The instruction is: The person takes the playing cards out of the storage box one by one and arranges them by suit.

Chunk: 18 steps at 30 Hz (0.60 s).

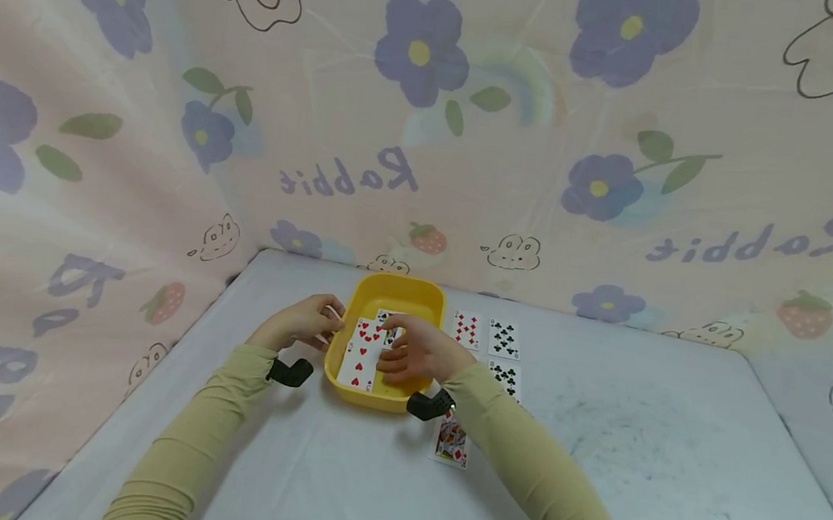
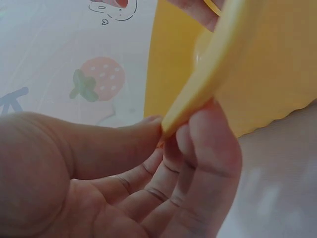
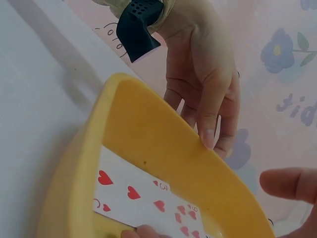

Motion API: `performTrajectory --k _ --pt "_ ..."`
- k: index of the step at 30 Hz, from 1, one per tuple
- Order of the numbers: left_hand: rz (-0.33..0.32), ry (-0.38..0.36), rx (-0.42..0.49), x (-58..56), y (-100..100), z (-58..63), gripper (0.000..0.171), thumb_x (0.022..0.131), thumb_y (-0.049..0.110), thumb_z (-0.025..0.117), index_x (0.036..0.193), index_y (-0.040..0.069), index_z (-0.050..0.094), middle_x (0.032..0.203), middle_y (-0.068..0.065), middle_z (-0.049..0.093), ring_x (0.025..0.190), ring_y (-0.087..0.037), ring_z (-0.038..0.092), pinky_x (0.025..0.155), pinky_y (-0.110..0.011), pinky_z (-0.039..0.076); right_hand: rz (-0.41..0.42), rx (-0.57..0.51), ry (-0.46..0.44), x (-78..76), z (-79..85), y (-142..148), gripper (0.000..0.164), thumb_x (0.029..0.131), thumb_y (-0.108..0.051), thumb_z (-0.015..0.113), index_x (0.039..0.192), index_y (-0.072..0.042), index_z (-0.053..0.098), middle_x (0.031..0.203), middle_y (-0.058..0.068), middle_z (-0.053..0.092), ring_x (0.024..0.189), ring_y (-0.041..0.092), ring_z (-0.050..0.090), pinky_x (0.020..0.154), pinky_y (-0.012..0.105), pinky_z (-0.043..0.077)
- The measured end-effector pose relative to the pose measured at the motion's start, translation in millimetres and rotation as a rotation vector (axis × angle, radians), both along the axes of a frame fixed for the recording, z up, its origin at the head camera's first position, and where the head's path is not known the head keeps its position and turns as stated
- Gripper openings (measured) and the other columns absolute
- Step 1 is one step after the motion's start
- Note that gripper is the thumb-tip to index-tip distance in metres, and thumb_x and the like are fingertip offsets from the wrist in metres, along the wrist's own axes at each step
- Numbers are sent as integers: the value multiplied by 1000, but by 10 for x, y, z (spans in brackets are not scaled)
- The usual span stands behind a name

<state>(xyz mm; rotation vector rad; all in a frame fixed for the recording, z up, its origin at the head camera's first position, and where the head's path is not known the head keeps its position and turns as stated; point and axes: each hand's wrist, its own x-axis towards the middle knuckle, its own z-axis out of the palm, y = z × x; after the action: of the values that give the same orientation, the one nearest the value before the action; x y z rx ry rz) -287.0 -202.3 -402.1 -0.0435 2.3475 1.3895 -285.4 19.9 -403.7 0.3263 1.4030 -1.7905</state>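
My left hand [image 1: 302, 323] pinches the left rim of a yellow plastic tray [image 1: 407, 284]; its thumb and forefinger meet on the rim in the left wrist view. My right hand [image 1: 423, 351] reaches into the tray, fingers bent. In the right wrist view its fingertips [image 3: 146, 231] are right at the edge of a three of hearts [image 3: 131, 192], while the thumb [image 3: 287, 182] stands well apart. Another hearts card [image 3: 185, 220] overlaps beyond it. A face card [image 1: 390, 318] lies partly behind the right hand.
Right of the tray, face up on the white cloth [image 1: 638, 465], lie a diamonds card [image 1: 466, 329], one clubs card [image 1: 504, 338] and another clubs card [image 1: 505, 377]. A diamonds face card [image 1: 452, 442] lies nearer, partly under the right forearm. Patterned curtains [image 1: 486, 158] enclose the table.
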Motion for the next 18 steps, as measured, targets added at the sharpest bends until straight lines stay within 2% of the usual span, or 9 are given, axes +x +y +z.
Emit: performTrajectory --k 11,15,18 --pt "6 -2 -14 -9 4 -2 27 97 7 53 121 -3 45 98 -16 57 76 -21 59 66 -35 57 27 34 23 -36 -26 -12 70 87 -27 63 138 9 31 134 27 41 121 41 46 100 49 41" --pt "10 -4 -19 -6 6 -9 27 98 7 53 122 -3 45 101 -18 56 76 -21 59 65 -34 57 45 67 66 -28 -40 -19 63 88 -25 64 134 8 38 131 26 46 118 39 49 99 47 42" --pt "18 -7 -19 -6 9 -7 26 97 7 53 121 -2 46 100 -18 56 76 -21 60 65 -34 57 64 95 124 -13 -44 -30 51 89 -21 65 128 5 48 126 24 53 113 37 55 97 46 44"
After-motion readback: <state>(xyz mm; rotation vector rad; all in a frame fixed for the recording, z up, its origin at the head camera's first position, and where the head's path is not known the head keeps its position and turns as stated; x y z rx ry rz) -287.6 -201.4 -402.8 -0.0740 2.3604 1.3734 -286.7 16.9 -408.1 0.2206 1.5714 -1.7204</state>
